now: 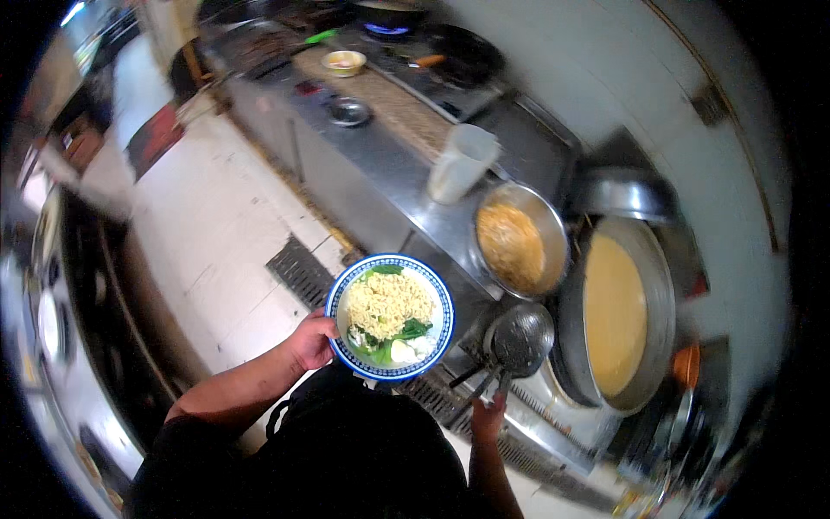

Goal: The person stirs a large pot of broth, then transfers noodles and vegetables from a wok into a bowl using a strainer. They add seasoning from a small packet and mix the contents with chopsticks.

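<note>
My left hand (317, 340) grips the rim of a white bowl with a blue patterned edge (449, 318), the thumb over its side. Inside the bowl lie noodles (389, 298), green leafy vegetables (415, 329) and what looks like an egg (403, 351). To the right, my right hand (487, 418) is at the handle ends of a dark metal strainer or ladle (522, 340). Blur hides whether its fingers close round a handle. The strainer rests by a steel pot of orange-brown food (512, 250).
A large wok-like pan of yellowish liquid (615, 311) stands at the right, with an upturned-looking steel basin (622, 194) behind. Along the steel counter (389, 162) are a plastic jug (463, 162), a metal bowl (350, 111) and a small bowl (343, 63). A blue burner flame (386, 30) burns farther back.
</note>
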Demonstrator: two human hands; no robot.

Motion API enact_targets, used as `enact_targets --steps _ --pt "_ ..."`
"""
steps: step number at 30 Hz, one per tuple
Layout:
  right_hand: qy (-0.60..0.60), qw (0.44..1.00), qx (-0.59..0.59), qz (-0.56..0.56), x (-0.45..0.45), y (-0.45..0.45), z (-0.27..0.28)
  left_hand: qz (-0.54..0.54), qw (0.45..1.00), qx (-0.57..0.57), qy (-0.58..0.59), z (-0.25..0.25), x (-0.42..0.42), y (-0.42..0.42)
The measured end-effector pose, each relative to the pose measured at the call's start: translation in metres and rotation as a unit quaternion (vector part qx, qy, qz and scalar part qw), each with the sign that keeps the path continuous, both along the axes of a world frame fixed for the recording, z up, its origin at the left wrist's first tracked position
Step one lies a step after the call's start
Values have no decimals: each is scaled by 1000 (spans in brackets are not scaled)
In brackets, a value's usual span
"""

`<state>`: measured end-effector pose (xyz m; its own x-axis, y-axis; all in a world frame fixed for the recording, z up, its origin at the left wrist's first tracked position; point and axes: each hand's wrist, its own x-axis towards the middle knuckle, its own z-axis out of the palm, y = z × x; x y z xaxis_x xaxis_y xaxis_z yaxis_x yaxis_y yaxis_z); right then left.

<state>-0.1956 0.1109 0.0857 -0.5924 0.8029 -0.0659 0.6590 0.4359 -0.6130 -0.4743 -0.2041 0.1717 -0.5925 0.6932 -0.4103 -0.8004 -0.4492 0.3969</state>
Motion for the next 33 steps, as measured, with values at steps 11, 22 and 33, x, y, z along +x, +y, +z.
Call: enact_targets --steps 11,22,33 --pt "-65 902 -82 420 -46 -92 67 409 905 -33 -108 -2 297 -154" --pt "-131 708 -226 657 -361 8 46 781 598 -58 -171 51 287 -26" --pt "-229 663 -416 579 -518 158 -159 881 403 -139 -205 -200 202 118"
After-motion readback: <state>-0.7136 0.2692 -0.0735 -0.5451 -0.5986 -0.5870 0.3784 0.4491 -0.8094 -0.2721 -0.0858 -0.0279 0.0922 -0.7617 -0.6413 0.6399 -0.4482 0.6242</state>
